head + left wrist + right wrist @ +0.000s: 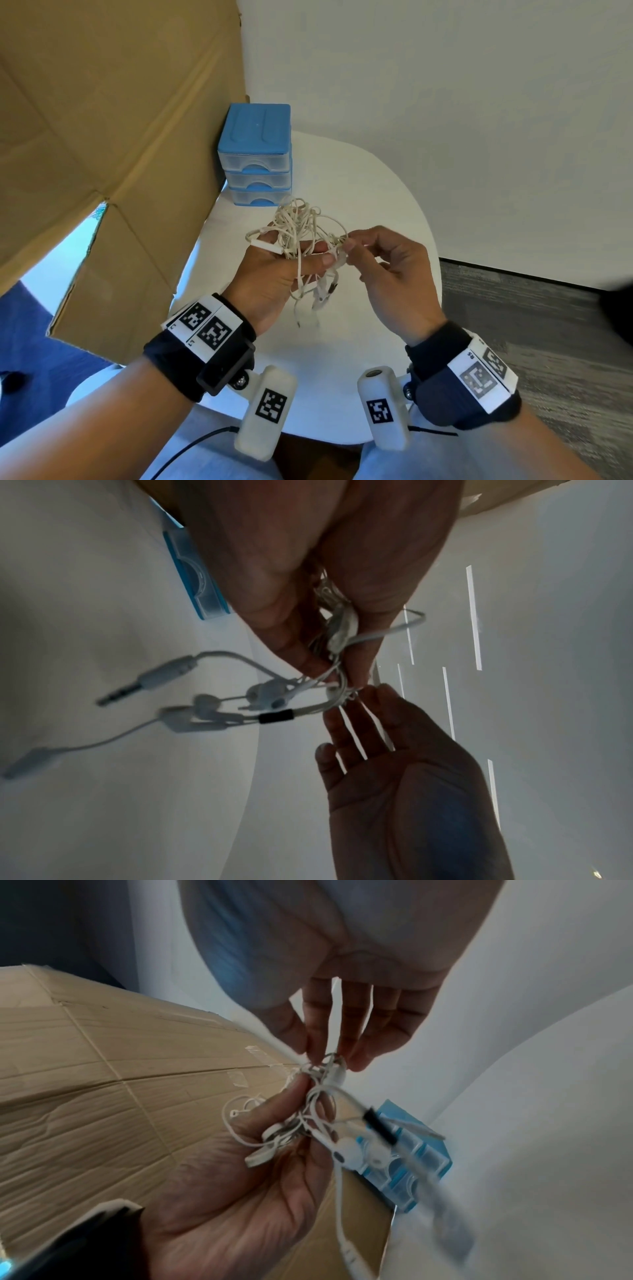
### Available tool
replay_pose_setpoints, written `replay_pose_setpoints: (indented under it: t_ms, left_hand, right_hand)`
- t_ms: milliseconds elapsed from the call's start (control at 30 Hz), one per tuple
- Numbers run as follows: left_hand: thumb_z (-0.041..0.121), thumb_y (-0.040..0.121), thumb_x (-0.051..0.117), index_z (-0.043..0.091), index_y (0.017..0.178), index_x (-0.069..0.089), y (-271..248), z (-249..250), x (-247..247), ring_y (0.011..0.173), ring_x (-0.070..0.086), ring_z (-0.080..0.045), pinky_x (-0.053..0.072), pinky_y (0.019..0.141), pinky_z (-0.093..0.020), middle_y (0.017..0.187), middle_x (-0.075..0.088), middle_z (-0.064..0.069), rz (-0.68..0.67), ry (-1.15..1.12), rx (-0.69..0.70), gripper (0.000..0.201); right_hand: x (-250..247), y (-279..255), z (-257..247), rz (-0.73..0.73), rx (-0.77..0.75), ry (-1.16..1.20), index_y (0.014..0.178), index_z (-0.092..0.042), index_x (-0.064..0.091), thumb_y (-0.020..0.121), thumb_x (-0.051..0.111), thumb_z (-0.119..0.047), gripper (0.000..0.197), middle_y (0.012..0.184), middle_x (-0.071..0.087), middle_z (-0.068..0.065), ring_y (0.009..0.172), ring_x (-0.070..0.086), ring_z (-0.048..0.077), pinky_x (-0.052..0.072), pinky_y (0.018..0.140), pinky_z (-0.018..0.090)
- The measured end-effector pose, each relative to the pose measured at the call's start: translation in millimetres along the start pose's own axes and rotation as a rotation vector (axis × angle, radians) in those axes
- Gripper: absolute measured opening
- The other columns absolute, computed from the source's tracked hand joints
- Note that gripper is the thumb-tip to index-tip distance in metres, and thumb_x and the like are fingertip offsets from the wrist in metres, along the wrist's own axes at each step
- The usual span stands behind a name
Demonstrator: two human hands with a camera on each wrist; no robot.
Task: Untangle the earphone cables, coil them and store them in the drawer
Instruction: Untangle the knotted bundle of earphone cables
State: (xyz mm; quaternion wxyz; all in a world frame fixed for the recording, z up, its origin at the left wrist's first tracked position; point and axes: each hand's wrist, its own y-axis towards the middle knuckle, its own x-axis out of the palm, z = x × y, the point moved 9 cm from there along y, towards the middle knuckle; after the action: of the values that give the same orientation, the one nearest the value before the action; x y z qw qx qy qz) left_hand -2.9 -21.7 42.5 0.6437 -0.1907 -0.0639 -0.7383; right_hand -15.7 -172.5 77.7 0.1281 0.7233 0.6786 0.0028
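A tangled bundle of white earphone cables (301, 233) is held above a white table (376, 192). My left hand (274, 270) grips the bundle between thumb and fingers; earbuds (263, 693) and a jack plug (150, 679) dangle below it. My right hand (387, 263) pinches a strand at the bundle's right edge with thumb and forefinger (315, 1042), the other fingers loosely spread. A blue drawer unit (255, 154) with three clear drawers, all closed, stands at the table's back left, beyond the hands.
A large cardboard box (102, 137) leans close along the table's left side, touching the drawer unit. White wall rises behind the table. Grey carpet (548, 325) lies to the right, blue floor (20, 342) to the left.
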Motion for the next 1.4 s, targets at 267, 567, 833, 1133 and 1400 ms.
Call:
replay_pose_setpoints:
  t_ms: [267,567,833,1133,1400]
  left_hand:
    - [-0.001,0.071,0.072,-0.002,0.102,0.065,-2,1,2,0.092,0.064,-0.034,0.050,0.079,-0.042,0.094,0.070,-0.018,-0.054,0.065,-0.005,0.032]
    - [0.032,0.063,0.083,0.017,0.097,0.071,1,-4,-11,0.060,0.049,-0.009,0.037,0.067,-0.026,0.087,0.063,-0.003,0.077,0.105,-0.106,0.038]
    - [0.027,0.070,0.082,0.014,0.113,0.070,2,-11,-21,0.061,0.051,-0.007,0.041,0.072,-0.026,0.099,0.070,0.000,0.162,0.069,-0.153,0.047]
    - [0.016,0.080,0.074,0.020,0.105,0.067,6,-9,-28,0.063,0.052,-0.010,0.039,0.069,-0.027,0.084,0.070,0.006,0.196,-0.009,-0.171,0.026]
    - [0.022,0.077,0.078,0.015,0.117,0.068,5,-5,-20,0.073,0.058,-0.013,0.042,0.073,-0.028,0.109,0.074,-0.004,0.163,0.013,-0.152,0.042]
  right_hand:
    - [5,20,-18,-0.209,-0.168,-0.430,0.087,-0.029,0.075,0.086,0.071,-0.016,0.013,0.084,0.061,-0.011,0.076,0.058,0.010,0.035,0.062,0.011]
    - [0,33,-15,-0.125,0.121,0.103,0.078,-0.008,0.059,0.089,0.056,0.006,0.019,0.067,0.066,0.005,0.050,0.044,0.013,0.035,0.047,0.022]
    - [12,41,-23,-0.346,-0.070,-0.497,0.076,-0.020,0.073,0.091,0.067,-0.023,0.016,0.046,0.042,-0.008,0.043,0.033,0.009,0.034,0.051,0.025]
    - [-13,48,-29,-0.186,-0.029,-0.332,0.080,-0.016,0.067,0.093,0.065,-0.021,0.014,0.045,0.036,-0.007,0.043,0.028,0.010,0.029,0.049,0.023]
    - [-28,46,-16,0.151,-0.009,-0.150,0.078,-0.007,0.066,0.095,0.061,-0.020,0.022,0.055,0.058,0.003,0.047,0.046,0.005,0.040,0.052,0.016]
